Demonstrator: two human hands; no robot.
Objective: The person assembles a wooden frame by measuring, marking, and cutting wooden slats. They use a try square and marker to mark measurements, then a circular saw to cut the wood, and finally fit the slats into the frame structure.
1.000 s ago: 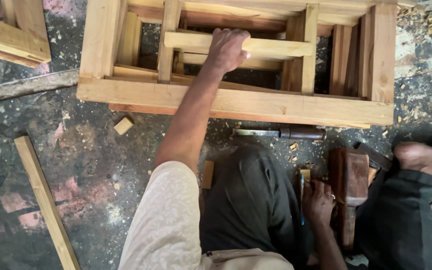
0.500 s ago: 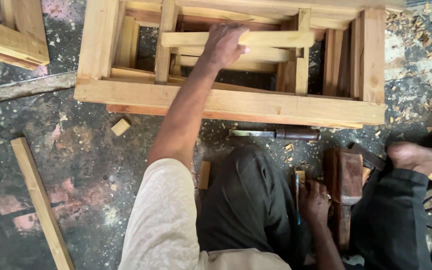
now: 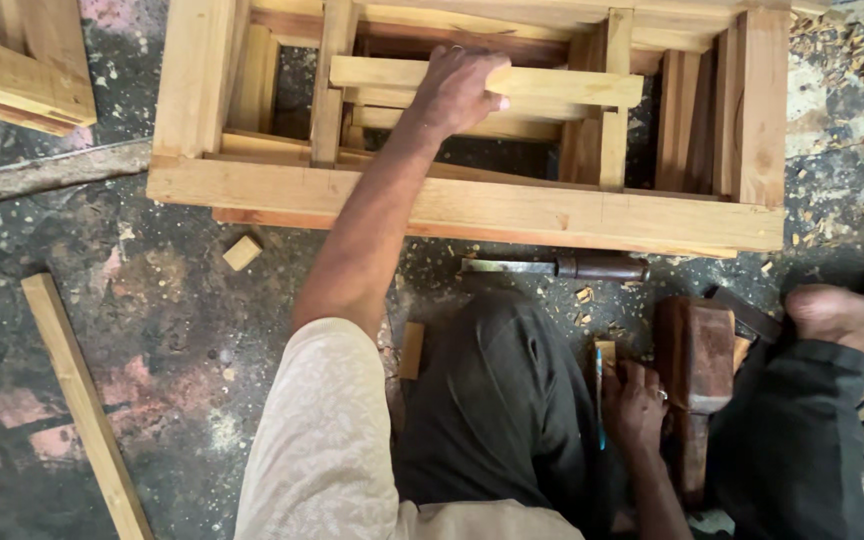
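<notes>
Left hand closed over pale crossbar inside wooden frame, laid flat on dark, shaving-strewn floor. Right hand curled around blue pencil beside knee, small wood piece touched at fingertips. Chisel seen just below frame's near rail; brown wooden plane at right, near bare foot. Loose batten and small block lying left.

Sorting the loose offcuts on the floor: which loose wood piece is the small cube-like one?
The small block left of the left arm, just below the frame; the long strip is slender and lies farther left.
</notes>
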